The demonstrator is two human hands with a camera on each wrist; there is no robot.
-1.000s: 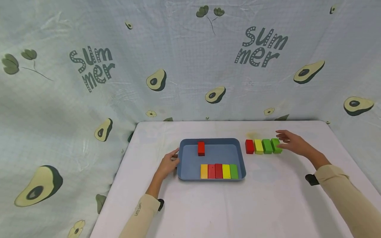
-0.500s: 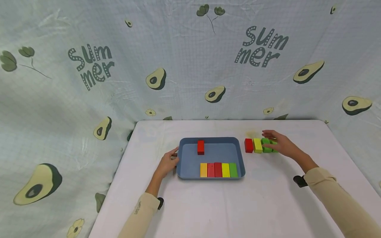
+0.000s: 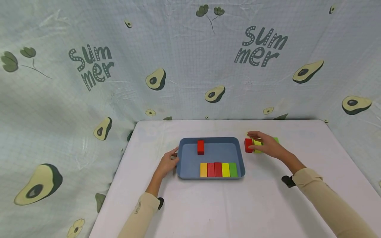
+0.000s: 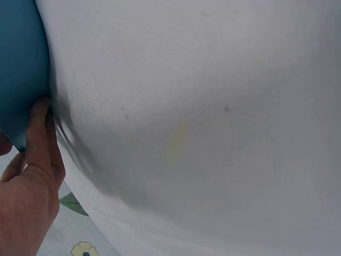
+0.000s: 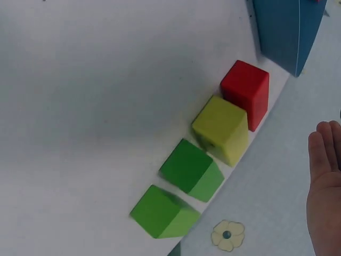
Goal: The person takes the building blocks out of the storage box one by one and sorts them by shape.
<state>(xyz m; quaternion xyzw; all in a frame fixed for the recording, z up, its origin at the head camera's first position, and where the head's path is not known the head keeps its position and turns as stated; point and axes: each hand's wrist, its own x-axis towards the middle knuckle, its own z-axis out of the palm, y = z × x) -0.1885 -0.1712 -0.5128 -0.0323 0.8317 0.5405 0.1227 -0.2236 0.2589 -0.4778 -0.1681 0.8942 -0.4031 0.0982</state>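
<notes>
In the head view my left hand [image 3: 167, 164] rests against the left wall of a blue-grey tray [image 3: 187, 175]. Its fingers touch the outside of the tray in the left wrist view. My right hand [image 3: 269, 145] hovers over a short row of blocks right of the tray, thumb and fingers apart around nothing. Its fingertips are over the yellow block [image 5: 219, 128], beside the red block [image 3: 248, 145] at the row's left end. The dark green block [image 5: 191, 168] and light green block [image 5: 164, 213] lie under the palm, mostly hidden in the head view.
Inside the tray a red block [image 3: 200, 147] lies at the back. Along its front wall stand an orange block [image 3: 203, 170], two reddish blocks, a yellow block [image 3: 225, 170] and a green block [image 3: 233, 170]. A patterned cloth [image 3: 184, 49] hangs behind the white table [image 3: 208, 208].
My right hand has moved left along the row, from the light green block at the right end to over the yellow block. The left hand and tray stay put.
</notes>
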